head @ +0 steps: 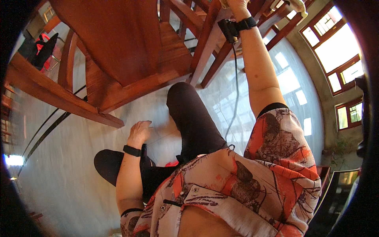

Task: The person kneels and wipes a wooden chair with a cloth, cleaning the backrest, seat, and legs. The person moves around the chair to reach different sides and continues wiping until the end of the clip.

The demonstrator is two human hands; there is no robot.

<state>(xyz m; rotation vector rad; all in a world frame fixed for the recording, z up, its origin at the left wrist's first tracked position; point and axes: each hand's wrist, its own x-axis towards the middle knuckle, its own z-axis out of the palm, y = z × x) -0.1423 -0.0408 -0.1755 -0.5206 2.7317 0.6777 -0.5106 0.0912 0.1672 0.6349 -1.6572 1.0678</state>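
Observation:
A large reddish-brown varnished wooden chair (118,38) fills the upper left, with its broad panel and rails close before me. My right hand (237,4) reaches up to the wooden bars (207,35) and is partly cut off by the top edge. Something pale shows beside its fingers, but whether it is gripped is unclear. Below the end of a chair leg (111,118), my left hand (139,132) hangs apart from the wood. Nothing is visible in it, and its fingers are partly hidden. Both wrists wear black straps; the right one carries a small black device (228,31).
A black cable (236,77) runs from the right wrist device down beside my bent knee (189,112). More wooden furniture (278,26) stands at the upper right, with a pale item (299,7) over it. Black cables (50,127) cross the shiny tiled floor (68,166) at left.

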